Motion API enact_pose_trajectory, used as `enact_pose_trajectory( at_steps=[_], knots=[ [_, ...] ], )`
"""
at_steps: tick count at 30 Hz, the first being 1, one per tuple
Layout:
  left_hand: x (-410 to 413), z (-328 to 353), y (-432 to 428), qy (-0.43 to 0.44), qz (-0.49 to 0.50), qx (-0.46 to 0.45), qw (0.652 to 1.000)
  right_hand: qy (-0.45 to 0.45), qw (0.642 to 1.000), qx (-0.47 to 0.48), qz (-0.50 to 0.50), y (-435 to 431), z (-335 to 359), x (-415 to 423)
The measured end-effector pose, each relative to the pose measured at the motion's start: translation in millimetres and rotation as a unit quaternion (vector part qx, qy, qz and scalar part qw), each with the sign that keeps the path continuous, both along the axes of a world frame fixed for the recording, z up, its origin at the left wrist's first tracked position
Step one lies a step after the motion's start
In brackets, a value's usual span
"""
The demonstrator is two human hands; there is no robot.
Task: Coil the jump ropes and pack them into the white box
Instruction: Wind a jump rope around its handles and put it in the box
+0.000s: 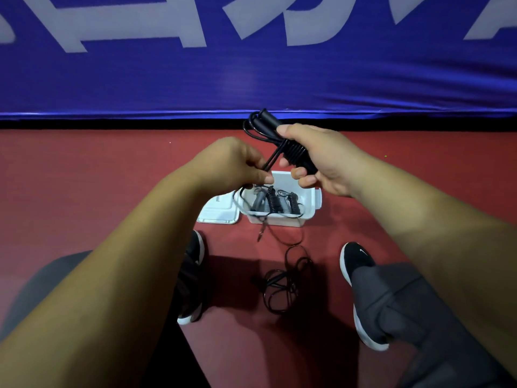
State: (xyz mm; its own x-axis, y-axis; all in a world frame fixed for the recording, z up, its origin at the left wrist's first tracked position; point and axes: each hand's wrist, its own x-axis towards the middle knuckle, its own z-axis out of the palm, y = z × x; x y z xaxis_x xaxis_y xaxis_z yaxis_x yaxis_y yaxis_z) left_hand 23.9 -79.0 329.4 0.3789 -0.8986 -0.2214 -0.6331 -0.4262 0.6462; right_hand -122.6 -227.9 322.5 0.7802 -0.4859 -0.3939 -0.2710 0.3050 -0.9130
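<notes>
Black rope (282, 147) (cord wound round its handles) is gripped in the closed right hand (316, 161) above the box (310, 200); left hand (235, 163) pinches its loose cord.

Both forearms are bare, with no sleeves, watch or rings showing on the left hand (235, 161) or right hand (321, 158). The legs wear dark grey trousers (405, 303). The shoes (356, 261) are black with white soles and a small white logo.
</notes>
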Motion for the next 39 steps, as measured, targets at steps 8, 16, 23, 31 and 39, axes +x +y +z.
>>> enact_pose_trajectory(
  at_steps=[8,16,23,31,39],
  knots=[
    [-10.0,-0.6,-4.1,0.046,0.049,0.007,0.998,-0.005,1.0,0.022,-0.015,-3.8,8.6,-4.6],
    [1.7,4.8,5.4,0.056,0.006,-0.004,0.998,-0.012,0.998,0.055,-0.018,-4.4,11.2,-4.9],
    [1.3,4.0,5.2,0.097,-0.005,-0.033,0.995,-0.018,0.996,0.083,-0.007,-2.7,16.6,-4.6],
    [7.6,-4.6,3.3,0.043,0.025,-0.026,0.998,-0.019,0.987,0.109,0.114,3.7,14.7,-8.4],
    [9.3,-6.3,2.0,0.014,0.0,-0.047,0.999,-0.008,0.955,0.14,0.26,5.4,12.4,-14.1]
  ],
)
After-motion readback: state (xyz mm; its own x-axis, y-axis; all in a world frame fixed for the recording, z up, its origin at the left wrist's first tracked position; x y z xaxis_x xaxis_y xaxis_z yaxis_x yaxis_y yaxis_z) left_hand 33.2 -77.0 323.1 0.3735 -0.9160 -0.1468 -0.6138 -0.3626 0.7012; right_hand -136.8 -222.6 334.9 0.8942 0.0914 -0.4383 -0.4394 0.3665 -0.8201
